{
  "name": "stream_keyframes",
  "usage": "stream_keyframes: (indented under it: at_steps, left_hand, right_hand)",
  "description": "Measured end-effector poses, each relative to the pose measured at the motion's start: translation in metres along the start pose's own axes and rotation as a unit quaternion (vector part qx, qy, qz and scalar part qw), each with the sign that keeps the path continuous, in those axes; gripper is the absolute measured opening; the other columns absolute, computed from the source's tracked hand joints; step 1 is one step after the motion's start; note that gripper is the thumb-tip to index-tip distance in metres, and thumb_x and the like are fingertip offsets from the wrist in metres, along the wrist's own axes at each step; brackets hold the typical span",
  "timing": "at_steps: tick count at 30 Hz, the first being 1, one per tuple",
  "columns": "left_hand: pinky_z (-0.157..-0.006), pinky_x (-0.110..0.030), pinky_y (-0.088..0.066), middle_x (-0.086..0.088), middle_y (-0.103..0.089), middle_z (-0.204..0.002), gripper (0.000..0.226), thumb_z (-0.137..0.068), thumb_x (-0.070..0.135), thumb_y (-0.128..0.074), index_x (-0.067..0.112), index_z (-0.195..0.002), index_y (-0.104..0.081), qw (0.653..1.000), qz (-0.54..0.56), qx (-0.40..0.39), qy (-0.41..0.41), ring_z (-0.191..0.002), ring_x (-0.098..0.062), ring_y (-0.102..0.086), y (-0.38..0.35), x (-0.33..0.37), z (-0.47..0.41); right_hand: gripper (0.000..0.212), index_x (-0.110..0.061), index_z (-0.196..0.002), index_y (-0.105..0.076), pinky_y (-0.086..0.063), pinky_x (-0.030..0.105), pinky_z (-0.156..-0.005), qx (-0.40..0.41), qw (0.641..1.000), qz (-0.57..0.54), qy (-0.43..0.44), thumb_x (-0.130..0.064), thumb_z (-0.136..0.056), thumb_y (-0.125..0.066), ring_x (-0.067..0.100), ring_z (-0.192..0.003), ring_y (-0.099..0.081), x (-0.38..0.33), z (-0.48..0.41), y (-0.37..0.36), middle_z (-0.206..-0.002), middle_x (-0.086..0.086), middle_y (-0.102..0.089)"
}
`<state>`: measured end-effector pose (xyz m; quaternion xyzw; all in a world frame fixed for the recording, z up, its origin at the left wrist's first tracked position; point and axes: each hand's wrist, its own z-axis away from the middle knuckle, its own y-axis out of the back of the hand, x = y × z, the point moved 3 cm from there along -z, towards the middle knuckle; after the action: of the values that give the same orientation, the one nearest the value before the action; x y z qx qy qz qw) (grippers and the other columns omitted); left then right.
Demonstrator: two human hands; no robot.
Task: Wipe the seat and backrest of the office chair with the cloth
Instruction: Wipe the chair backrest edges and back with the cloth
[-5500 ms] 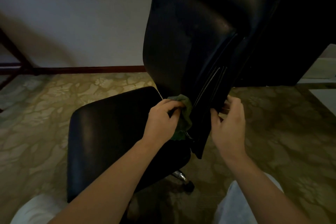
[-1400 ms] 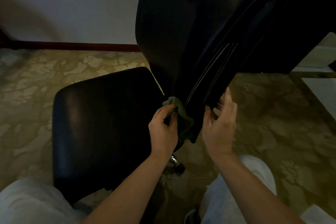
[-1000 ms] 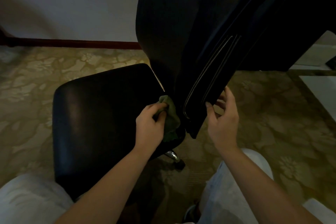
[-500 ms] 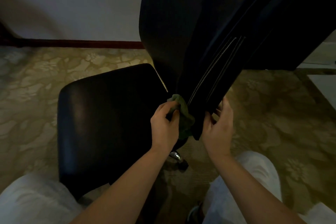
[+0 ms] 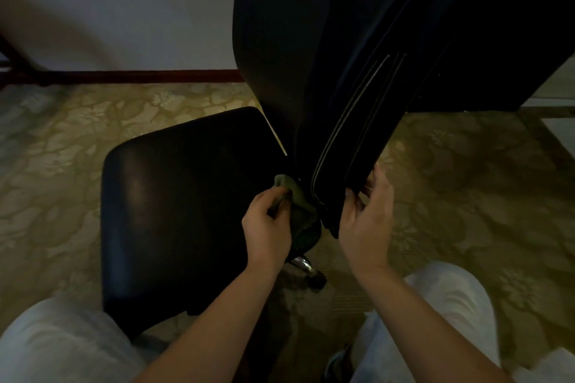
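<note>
1. The green cloth (image 5: 297, 205) is gripped by the left hand (image 5: 267, 227) against the base of the backrest (image 5: 311, 56), beside the seat (image 5: 186, 196).
2. The backrest edge is pinched by the right hand (image 5: 365, 214), seemingly for steadiness.

Left hand (image 5: 267, 227) w/ cloth (image 5: 297, 204) has been rubbing up & down the backrest (image 5: 295, 40), low edge; since half a sec ago it's slipped slightly down twd the seat (image 5: 186, 196).

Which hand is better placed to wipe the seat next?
Left: the left hand grips the cloth beside the seat; the right hand holds the edge of the backrest, without cloth.
</note>
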<state>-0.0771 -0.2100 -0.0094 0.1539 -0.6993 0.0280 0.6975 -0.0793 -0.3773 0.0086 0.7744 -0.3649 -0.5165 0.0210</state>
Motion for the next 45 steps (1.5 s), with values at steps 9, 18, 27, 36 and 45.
stream_keyframes:
  at_steps: [9,18,27,36,45]
  left_hand:
    - [-0.080,-0.022,-0.059,0.006,-0.072,-0.098,0.023,-0.097,0.003,-0.061,0.020,-0.109,-0.069,0.993,0.091,0.030,0.063,-0.092,-0.003,-0.069,-0.035,-0.006,0.001]
    - [-0.063,-0.023,-0.056,0.002,-0.068,-0.089,0.021,-0.095,0.001,-0.056,0.017,-0.097,-0.069,0.988,-0.068,-0.034,0.131,-0.078,-0.015,-0.066,-0.069,-0.038,-0.002]
    - [-0.065,-0.010,-0.052,0.005,-0.071,-0.091,0.019,-0.097,0.004,-0.062,0.021,-0.098,-0.071,0.992,0.056,0.016,0.112,-0.079,0.006,-0.067,-0.032,-0.021,0.005]
    - [-0.087,-0.029,-0.059,0.004,-0.071,-0.104,0.025,-0.098,0.005,-0.058,0.019,-0.116,-0.069,0.991,0.045,0.035,0.118,-0.096,-0.008,-0.068,-0.051,-0.016,0.005]
    - [-0.079,-0.028,-0.057,0.003,-0.068,-0.102,0.030,-0.101,0.009,-0.052,0.020,-0.122,-0.070,0.972,-0.217,-0.080,0.042,-0.094,-0.018,-0.069,-0.014,-0.007,-0.015]
  right_hand:
    - [0.058,-0.012,-0.151,-0.032,-0.056,0.029,-0.090,-0.003,1.000,-0.005,-0.002,-0.010,-0.099,-0.057,0.005,-0.110,-0.053,0.000,0.000,0.000,-0.124,-0.009,-0.040]
    - [0.055,-0.012,-0.149,-0.032,-0.053,0.025,-0.089,-0.006,1.000,0.019,-0.004,-0.010,-0.099,-0.056,-0.001,-0.109,-0.047,-0.003,-0.001,0.000,-0.126,-0.004,-0.041]
    - [0.056,-0.011,-0.149,-0.033,-0.050,0.020,-0.088,-0.004,1.000,0.020,-0.001,-0.007,-0.098,-0.057,-0.003,-0.105,-0.046,-0.001,0.000,-0.001,-0.123,-0.009,-0.037]
    - [0.056,-0.014,-0.150,-0.030,-0.051,0.024,-0.088,0.009,0.999,0.037,-0.010,-0.010,-0.100,-0.054,0.006,-0.107,-0.052,-0.004,0.002,-0.005,-0.124,-0.009,-0.039]
    - [0.055,-0.015,-0.149,-0.035,-0.050,0.023,-0.093,-0.014,0.999,-0.007,-0.029,-0.011,-0.098,-0.057,-0.002,-0.110,-0.050,-0.008,0.000,0.002,-0.125,-0.010,-0.040]
